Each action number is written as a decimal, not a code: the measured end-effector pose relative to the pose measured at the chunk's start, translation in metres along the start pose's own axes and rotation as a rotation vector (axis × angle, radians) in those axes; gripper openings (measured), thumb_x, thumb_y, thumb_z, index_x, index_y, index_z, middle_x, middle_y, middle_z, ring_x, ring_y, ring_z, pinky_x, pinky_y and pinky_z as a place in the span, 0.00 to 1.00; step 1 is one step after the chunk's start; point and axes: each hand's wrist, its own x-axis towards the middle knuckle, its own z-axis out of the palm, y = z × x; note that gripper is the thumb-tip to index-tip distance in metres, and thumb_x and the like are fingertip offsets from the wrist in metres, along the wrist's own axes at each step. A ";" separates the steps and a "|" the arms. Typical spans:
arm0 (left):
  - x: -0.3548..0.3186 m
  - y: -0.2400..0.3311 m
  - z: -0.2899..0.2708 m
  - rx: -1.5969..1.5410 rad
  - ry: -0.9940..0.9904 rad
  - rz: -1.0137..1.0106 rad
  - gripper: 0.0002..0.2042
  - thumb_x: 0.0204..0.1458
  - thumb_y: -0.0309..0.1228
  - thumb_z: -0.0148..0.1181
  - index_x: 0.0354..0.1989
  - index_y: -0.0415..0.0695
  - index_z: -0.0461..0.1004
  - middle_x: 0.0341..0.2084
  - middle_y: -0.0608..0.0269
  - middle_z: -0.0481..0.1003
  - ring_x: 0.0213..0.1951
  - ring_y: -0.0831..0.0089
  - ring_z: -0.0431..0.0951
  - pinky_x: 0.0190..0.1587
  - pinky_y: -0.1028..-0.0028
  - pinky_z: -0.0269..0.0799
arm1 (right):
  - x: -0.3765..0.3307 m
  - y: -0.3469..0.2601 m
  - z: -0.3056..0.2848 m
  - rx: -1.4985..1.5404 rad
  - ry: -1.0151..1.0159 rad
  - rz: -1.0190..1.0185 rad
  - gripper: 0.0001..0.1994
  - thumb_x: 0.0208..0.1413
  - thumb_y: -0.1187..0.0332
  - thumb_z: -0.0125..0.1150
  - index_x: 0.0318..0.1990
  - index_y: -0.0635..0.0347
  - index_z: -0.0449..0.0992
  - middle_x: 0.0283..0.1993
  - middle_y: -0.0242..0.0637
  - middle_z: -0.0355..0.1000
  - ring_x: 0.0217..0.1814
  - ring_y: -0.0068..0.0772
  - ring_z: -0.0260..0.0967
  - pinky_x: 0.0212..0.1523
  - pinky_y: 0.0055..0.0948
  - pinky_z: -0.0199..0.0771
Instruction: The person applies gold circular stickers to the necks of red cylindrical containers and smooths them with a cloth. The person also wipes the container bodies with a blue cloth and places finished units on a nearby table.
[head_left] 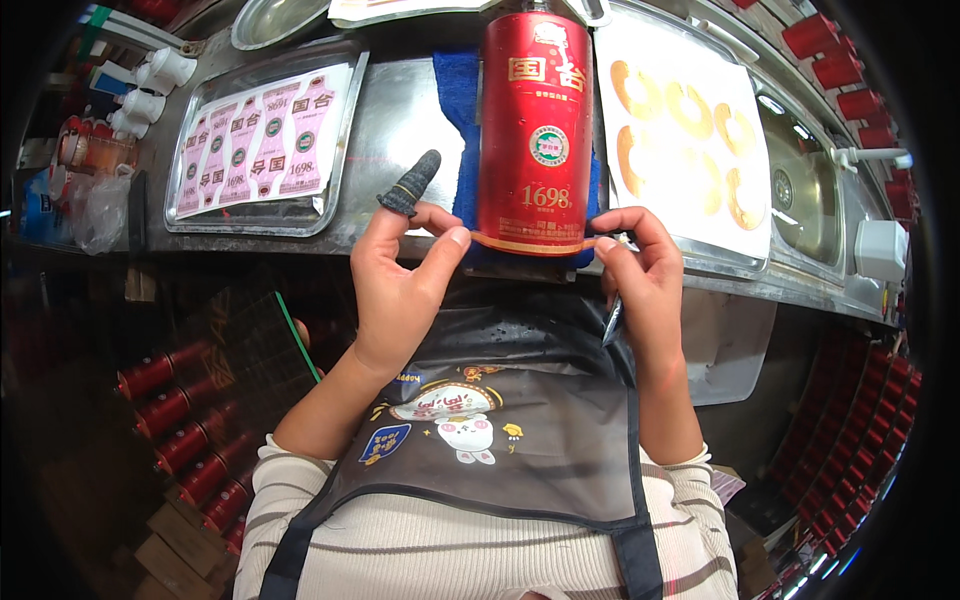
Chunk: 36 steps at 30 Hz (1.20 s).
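Note:
A large red bottle point(535, 150) with gold print lies on a blue cloth point(455, 90), its base toward me. Along the base edge runs a thin orange-gold strip point(530, 246). My left hand point(395, 270) pinches the strip's left end between thumb and a finger; its index finger, in a dark knitted finger cover point(412, 185), points up and away. At the other end, my right hand point(645, 275) has the strip between thumb and index finger. A slim, pointed metal tool point(613, 318) sticks down from the right palm; its upper part is hidden by the fingers.
At left, a metal tray point(335, 215) bears a sheet of pink-white labels point(260, 145). On the right, a white sheet point(735, 235) carries several gold curved stickers point(690, 110), beside a metal sink point(825, 235). Red bottles point(165, 405) stand below the counter at left.

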 end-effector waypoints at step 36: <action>0.009 0.002 0.020 0.122 -0.218 0.164 0.32 0.56 0.45 0.65 0.64 0.40 0.65 0.62 0.49 0.68 0.71 0.50 0.56 0.70 0.43 0.27 | -0.004 -0.012 0.015 -0.119 -0.071 -0.123 0.21 0.59 0.68 0.67 0.56 0.63 0.65 0.39 0.30 0.73 0.29 0.09 0.66 0.30 0.11 0.62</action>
